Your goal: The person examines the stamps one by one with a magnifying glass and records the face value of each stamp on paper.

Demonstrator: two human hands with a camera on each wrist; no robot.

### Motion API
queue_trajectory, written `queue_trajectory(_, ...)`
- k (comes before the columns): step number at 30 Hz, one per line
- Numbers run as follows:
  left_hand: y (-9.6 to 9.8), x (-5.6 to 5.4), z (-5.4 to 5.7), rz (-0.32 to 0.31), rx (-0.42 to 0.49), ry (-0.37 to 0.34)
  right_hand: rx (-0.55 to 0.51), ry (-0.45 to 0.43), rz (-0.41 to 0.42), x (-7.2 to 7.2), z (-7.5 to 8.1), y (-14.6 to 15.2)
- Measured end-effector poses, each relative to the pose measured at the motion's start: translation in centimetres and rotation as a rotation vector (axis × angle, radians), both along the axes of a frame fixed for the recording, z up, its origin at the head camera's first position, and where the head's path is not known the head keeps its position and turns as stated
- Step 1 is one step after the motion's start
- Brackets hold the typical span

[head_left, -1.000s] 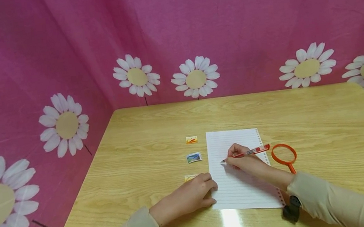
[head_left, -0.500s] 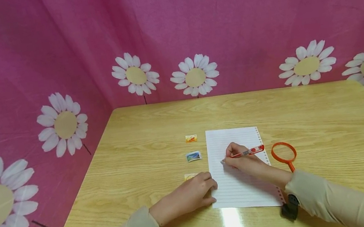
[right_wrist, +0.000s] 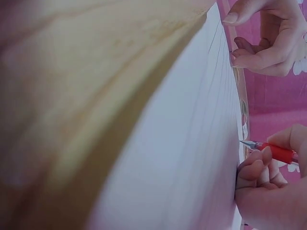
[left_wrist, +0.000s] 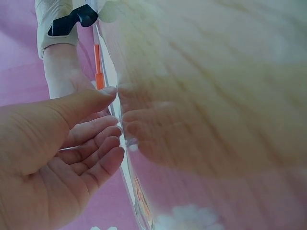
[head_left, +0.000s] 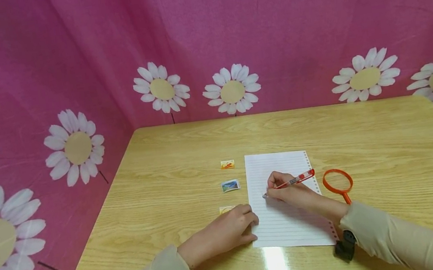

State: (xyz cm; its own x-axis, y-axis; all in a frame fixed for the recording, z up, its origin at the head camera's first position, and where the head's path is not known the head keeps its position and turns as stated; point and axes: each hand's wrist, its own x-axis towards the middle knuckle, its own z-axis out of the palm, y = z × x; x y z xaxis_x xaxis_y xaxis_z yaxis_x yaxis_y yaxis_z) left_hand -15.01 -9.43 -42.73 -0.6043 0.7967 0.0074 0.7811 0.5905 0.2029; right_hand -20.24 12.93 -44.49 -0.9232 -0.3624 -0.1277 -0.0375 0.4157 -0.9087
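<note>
A sheet of lined paper [head_left: 284, 231] with punched holes along its right side lies on the table. My right hand [head_left: 293, 193] rests on it, pinching a red pen [head_left: 301, 177] between thumb and fingers. In the right wrist view, the metal tip of the pen [right_wrist: 278, 152] is right at the paper's surface. My left hand [head_left: 231, 229] rests at the sheet's left edge, thumb and fingertips touching down there, fingers loosely bent. In the left wrist view, that hand [left_wrist: 53, 163] has nothing between thumb and fingers.
Left of the paper are a yellow-orange stamp [head_left: 227, 165], a blue-green stamp [head_left: 230, 186] and a yellow stamp [head_left: 225, 210] partly hidden by my left hand. An orange magnifying glass [head_left: 346, 197] lies right of the sheet, beside my right forearm. A pink flowered curtain [head_left: 284, 28] surrounds the table.
My right hand has shifted slightly left on the paper, and the pen's far end has swung a little left. The left hand, stamps and magnifying glass have stayed in place.
</note>
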Motion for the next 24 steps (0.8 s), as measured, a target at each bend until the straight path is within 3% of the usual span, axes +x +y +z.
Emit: queue_trajectory(24, 0.11, 0.09, 0.19, 0.021, -0.015, -0.024, 0.001, -0.002, -0.033, -0.25, -0.08, 0.29)
